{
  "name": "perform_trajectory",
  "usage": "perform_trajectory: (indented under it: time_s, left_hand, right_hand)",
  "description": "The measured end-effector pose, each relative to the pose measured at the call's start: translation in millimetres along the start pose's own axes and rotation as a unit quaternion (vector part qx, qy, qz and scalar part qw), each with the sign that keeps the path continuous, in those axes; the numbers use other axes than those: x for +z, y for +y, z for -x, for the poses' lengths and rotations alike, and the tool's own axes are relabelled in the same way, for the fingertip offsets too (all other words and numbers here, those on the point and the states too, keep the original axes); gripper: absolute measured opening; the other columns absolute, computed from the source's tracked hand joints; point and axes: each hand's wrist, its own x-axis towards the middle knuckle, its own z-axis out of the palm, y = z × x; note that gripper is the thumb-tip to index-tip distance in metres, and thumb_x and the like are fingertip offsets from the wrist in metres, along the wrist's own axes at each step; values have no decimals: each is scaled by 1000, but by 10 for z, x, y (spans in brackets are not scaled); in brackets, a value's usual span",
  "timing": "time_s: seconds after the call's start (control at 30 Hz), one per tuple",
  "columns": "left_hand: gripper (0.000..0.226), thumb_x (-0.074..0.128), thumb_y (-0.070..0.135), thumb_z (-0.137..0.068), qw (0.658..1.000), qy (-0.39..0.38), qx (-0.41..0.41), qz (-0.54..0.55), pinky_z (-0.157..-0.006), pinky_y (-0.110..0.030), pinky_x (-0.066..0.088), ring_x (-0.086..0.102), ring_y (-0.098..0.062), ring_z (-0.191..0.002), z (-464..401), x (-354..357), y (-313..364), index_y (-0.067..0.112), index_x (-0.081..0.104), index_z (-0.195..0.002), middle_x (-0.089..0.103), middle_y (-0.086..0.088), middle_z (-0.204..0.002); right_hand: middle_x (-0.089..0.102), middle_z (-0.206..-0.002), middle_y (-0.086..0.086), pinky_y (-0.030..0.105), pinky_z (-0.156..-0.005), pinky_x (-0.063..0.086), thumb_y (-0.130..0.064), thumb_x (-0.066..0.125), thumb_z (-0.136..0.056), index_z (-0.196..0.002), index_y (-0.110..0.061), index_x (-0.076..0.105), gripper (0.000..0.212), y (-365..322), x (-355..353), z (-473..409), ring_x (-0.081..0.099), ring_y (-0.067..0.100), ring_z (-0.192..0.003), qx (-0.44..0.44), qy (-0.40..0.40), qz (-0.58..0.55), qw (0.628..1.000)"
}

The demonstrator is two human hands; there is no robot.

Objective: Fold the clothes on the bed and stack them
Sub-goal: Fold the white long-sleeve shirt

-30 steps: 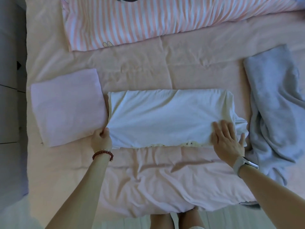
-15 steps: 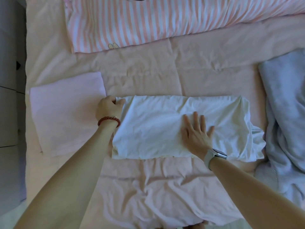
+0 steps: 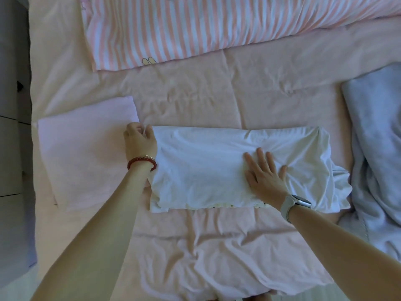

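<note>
A white garment (image 3: 206,168), folded into a long strip, lies across the middle of the pink bed (image 3: 195,98). My left hand (image 3: 140,142) pinches its far left corner with curled fingers. Flat on the garment's right half, my right hand (image 3: 263,175) presses down with straight, spread fingers. A folded pale pink garment (image 3: 84,153) lies to the left, touching my left hand. A crumpled grey garment (image 3: 377,153) lies at the right edge of the bed.
A pink-and-white striped pillow (image 3: 195,25) runs along the far side of the bed. The grey floor and a cabinet side (image 3: 13,148) show past the bed's left edge. Rumpled pink sheet (image 3: 206,257) hangs over the near edge.
My right hand slid from the garment's middle toward its right end. My left hand stayed at the far left corner. The view shifted slightly.
</note>
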Motion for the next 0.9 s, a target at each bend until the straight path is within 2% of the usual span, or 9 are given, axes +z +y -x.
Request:
perform_trajectory:
  time_s: [0.1, 0.2, 0.3, 0.37, 0.47, 0.6, 0.67, 0.8, 0.9]
  left_hand:
    - [34, 52, 7, -89, 998, 33, 24, 43, -87, -24, 31, 43, -35, -113, 399, -72, -100, -12, 46, -117, 48, -29, -120]
    - [35, 55, 8, -88, 995, 48, -43, 78, -94, -30, 35, 46, -36, -115, 870, -126, -371, -11, 48, -117, 51, -29, -119]
    - [18, 56, 16, -90, 981, 22, -136, 138, -65, -12, 44, 61, -10, -76, 1197, -123, -569, -2, 57, -94, 56, -11, -76]
    - [17, 56, 17, -91, 973, -4, -163, 163, -51, -11, 35, 48, 4, -50, 1300, -99, -623, 4, 54, -81, 43, -2, -59]
    - [16, 51, 8, -93, 975, 8, -111, 192, -50, -11, 31, 40, 4, -46, 1313, -139, -617, 4, 52, -77, 38, 3, -57]
    - [19, 46, 19, -88, 982, 21, -55, 177, -52, -15, 31, 40, -4, -57, 1264, -192, -696, 3, 51, -79, 40, 2, -62]
    - [20, 45, 14, -93, 990, 17, -72, 123, -55, -24, 25, 39, -18, -65, 1276, -164, -799, -4, 55, -89, 44, -6, -69]
    - [18, 42, 6, -93, 991, 33, -126, 43, -62, -23, 25, 48, -28, -79, 1290, -66, -795, -5, 53, -102, 53, -15, -87]
    - [33, 50, 2, -85, 995, 60, -76, -24, -83, -39, 37, 46, -36, -111, 1354, -40, -617, 0, 50, -118, 51, -19, -120]
  right_hand:
    - [-6, -158, -4, 52, -114, -1, -33, 24, -98, -149, -33, 7, 53, 45, -16, 96, -8, 17, -144, -10, 36, -5, 999]
    - [3, -158, 1, 50, -115, -2, -29, 28, -98, -149, -27, 16, 52, 75, 22, 230, -2, 20, -145, -23, 64, -2, 998]
    - [15, -157, 7, 54, -113, -1, -26, 32, -99, -147, -22, 27, 49, 25, 77, 369, 7, 24, -145, -29, 106, -2, 994]
    - [21, -155, 10, 59, -110, 1, -28, 29, -99, -146, -22, 30, 47, -21, 152, 467, 13, 27, -144, -53, 118, 12, 992]
    - [11, -158, 1, 62, -109, -1, -38, 20, -100, -147, -36, 19, 47, -13, 254, 558, 4, 25, -145, -42, 81, 37, 995]
    - [-7, -157, -11, 61, -108, -7, -46, 9, -97, -145, -46, -1, 49, 104, 290, 560, -10, 20, -145, -22, 40, 68, 997]
    - [-9, -157, -11, 60, -108, -7, -47, 9, -97, -145, -47, -2, 49, 138, 257, 556, -11, 20, -144, -16, 33, 60, 998]
    - [-7, -158, -8, 54, -112, -4, -45, 11, -98, -146, -44, -2, 50, 377, 142, 585, -8, 21, -145, 59, 26, 42, 997]
    - [0, -158, -2, 47, -115, 0, -39, 17, -99, -148, -37, 5, 50, 657, -8, 625, -3, 26, -144, 85, 36, 36, 995]
